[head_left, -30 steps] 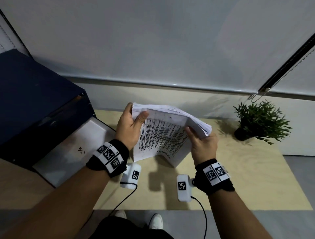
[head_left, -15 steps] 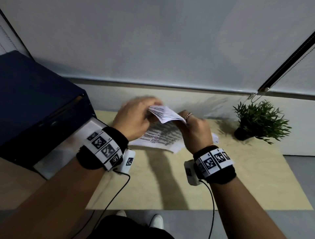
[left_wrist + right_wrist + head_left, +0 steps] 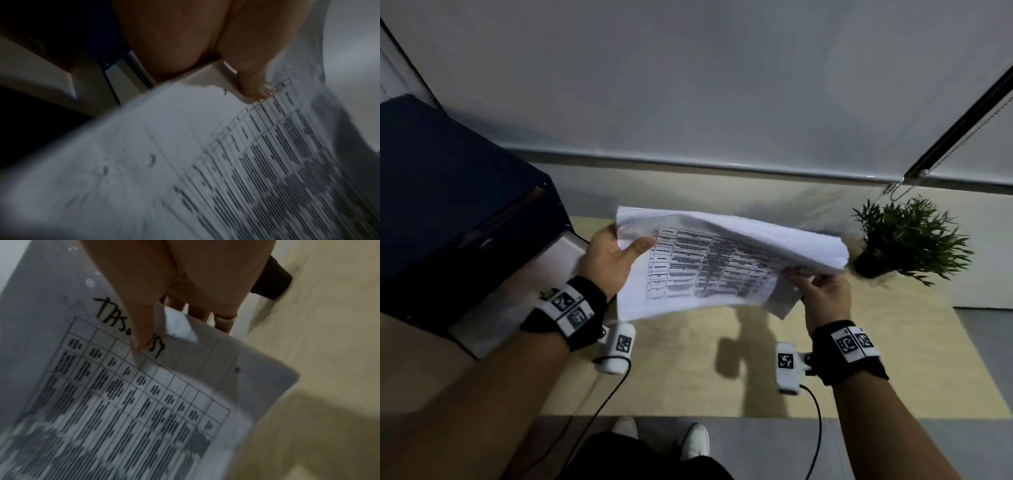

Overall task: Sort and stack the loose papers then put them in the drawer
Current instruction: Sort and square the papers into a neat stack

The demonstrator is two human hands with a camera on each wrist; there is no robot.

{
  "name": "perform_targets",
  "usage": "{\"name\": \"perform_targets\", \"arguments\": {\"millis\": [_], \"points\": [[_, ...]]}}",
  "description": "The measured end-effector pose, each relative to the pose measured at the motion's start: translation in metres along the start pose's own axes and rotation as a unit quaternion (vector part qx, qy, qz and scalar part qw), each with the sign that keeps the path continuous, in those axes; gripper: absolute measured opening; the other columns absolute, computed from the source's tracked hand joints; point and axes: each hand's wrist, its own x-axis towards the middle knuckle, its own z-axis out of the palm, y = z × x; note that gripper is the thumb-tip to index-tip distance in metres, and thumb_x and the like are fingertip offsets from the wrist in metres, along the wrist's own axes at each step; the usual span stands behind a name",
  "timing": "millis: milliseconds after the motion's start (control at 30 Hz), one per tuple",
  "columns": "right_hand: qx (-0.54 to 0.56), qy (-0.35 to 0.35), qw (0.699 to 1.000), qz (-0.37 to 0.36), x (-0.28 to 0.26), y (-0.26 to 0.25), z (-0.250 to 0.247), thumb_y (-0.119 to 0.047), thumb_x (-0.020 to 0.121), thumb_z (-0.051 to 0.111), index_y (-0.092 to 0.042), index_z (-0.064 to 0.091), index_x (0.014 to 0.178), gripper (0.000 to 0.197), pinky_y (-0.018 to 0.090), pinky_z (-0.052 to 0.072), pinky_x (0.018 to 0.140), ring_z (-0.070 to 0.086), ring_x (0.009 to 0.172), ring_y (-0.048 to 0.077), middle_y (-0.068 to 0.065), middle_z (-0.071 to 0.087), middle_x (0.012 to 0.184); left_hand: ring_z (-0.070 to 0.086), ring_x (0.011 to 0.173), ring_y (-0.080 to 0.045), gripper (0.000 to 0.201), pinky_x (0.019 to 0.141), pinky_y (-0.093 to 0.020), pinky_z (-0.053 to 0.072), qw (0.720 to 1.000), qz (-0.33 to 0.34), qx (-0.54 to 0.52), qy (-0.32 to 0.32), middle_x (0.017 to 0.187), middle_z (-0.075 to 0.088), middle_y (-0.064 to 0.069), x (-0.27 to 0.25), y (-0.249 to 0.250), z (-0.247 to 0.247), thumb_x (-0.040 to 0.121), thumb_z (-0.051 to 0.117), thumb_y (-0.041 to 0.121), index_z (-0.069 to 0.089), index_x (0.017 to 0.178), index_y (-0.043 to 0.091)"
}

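Observation:
A stack of white papers printed with tables hangs in the air above the wooden table, held by both hands. My left hand grips its left edge, thumb on the top sheet. My right hand pinches the right edge, thumb on the printed sheet and fingers underneath. The stack bows upward in the middle and its sheets are unevenly aligned. To the left, the dark blue cabinet has its grey drawer pulled out.
A small potted plant stands at the table's back right, close to the papers' right end. A pale wall runs behind the table. The table's front edge is near my feet. Cables hang from both wrist cameras.
The hands have drawn apart and the stack, bunched up between them half a second ago, is now spread wide and raised, with the printed table facing up.

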Motion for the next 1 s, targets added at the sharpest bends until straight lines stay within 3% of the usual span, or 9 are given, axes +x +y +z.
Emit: {"name": "perform_targets", "arguments": {"millis": [100, 167, 333, 467, 600, 700, 833, 900, 1000], "points": [[-0.067, 0.031, 0.996, -0.049, -0.016, 0.001, -0.011, -0.003, 0.071, 0.082, -0.012, 0.071, 0.098, 0.030, 0.017, 0.051, 0.063, 0.059, 0.065, -0.017, -0.008, 0.070, 0.086, 0.065, 0.075, 0.013, 0.018, 0.070, -0.010, 0.052, 0.999, 0.014, -0.005, 0.038, 0.078, 0.072, 0.023, -0.017, -0.014, 0.012, 0.083, 0.075, 0.010, 0.069, 0.099, 0.016], [-0.102, 0.028, 0.993, -0.056, -0.029, 0.015, -0.013, 0.000, 0.073, 0.080, -0.007, 0.071, 0.101, 0.030, 0.002, 0.044, 0.062, 0.059, 0.071, -0.022, -0.008, 0.067, 0.092, 0.064, 0.079, 0.014, 0.019, 0.075, -0.009, 0.051, 0.999, 0.007, 0.009, 0.043, 0.090, 0.070, 0.018, -0.029, -0.031, 0.018, 0.084, 0.074, 0.011, 0.067, 0.101, 0.015], [-0.225, -0.016, 0.973, 0.043, -0.043, 0.066, -0.004, -0.007, 0.079, 0.075, 0.001, 0.071, 0.096, 0.019, 0.023, 0.040, 0.067, 0.067, 0.087, 0.023, 0.006, 0.066, 0.083, 0.062, 0.106, -0.015, 0.029, 0.098, -0.027, 0.043, 0.996, -0.060, 0.065, 0.030, 0.114, 0.064, 0.001, -0.050, -0.072, 0.038, 0.090, 0.067, 0.007, 0.053, 0.112, 0.021], [-0.225, -0.010, 0.974, 0.028, -0.040, 0.074, -0.002, -0.007, 0.079, 0.075, 0.001, 0.069, 0.091, 0.015, 0.022, 0.041, 0.063, 0.065, 0.077, 0.022, 0.010, 0.068, 0.080, 0.060, 0.105, -0.015, 0.029, 0.095, -0.026, 0.042, 0.993, -0.064, 0.082, 0.049, 0.114, 0.065, 0.000, -0.048, -0.069, 0.041, 0.091, 0.065, 0.009, 0.057, 0.118, 0.015], [-0.208, -0.015, 0.978, 0.011, -0.025, 0.065, -0.007, -0.011, 0.083, 0.073, -0.005, 0.061, 0.096, 0.019, 0.011, 0.039, 0.055, 0.058, 0.066, 0.001, -0.005, 0.063, 0.076, 0.066, 0.092, -0.021, 0.024, 0.085, -0.031, 0.050, 0.989, -0.096, 0.106, 0.047, 0.104, 0.072, -0.003, -0.032, -0.075, 0.036, 0.088, 0.068, 0.017, 0.062, 0.111, 0.017], [-0.254, -0.066, 0.962, 0.074, -0.018, 0.084, -0.008, -0.014, 0.090, 0.064, -0.005, 0.054, 0.113, 0.027, 0.024, 0.039, 0.073, 0.061, 0.089, 0.022, 0.005, 0.063, 0.097, 0.065, 0.094, -0.025, 0.031, 0.085, -0.032, 0.049, 0.972, -0.161, 0.171, -0.023, 0.109, 0.069, -0.003, -0.032, -0.102, 0.042, 0.089, 0.068, 0.025, 0.058, 0.117, 0.014], [-0.325, -0.153, 0.920, 0.156, -0.022, 0.132, -0.011, -0.011, 0.092, 0.050, -0.001, 0.044, 0.132, 0.042, 0.031, 0.041, 0.086, 0.058, 0.110, 0.033, 0.016, 0.058, 0.119, 0.061, 0.114, -0.033, 0.072, 0.099, -0.044, 0.048, 0.911, -0.278, 0.281, -0.120, 0.129, 0.062, -0.011, -0.041, -0.163, 0.047, 0.078, 0.050, 0.067, 0.044, 0.129, 0.015], [-0.355, -0.148, 0.910, 0.155, -0.021, 0.141, -0.012, -0.007, 0.091, 0.046, 0.005, 0.042, 0.136, 0.047, 0.038, 0.042, 0.092, 0.055, 0.114, 0.042, 0.028, 0.056, 0.125, 0.055, 0.122, -0.036, 0.069, 0.102, -0.046, 0.044, 0.902, -0.301, 0.290, -0.107, 0.137, 0.055, -0.018, -0.047, -0.165, 0.053, 0.086, 0.048, 0.059, 0.039, 0.133, 0.009], [-0.397, -0.149, 0.888, 0.179, -0.023, 0.144, -0.006, -0.008, 0.096, 0.044, 0.000, 0.027, 0.148, 0.055, 0.036, 0.040, 0.100, 0.050, 0.124, 0.039, 0.027, 0.048, 0.138, 0.046, 0.130, -0.040, 0.065, 0.106, -0.049, 0.039, 0.890, -0.310, 0.316, -0.113, 0.144, 0.043, -0.023, -0.053, -0.159, 0.061, 0.095, 0.048, 0.043, 0.027, 0.143, 0.004]]}}
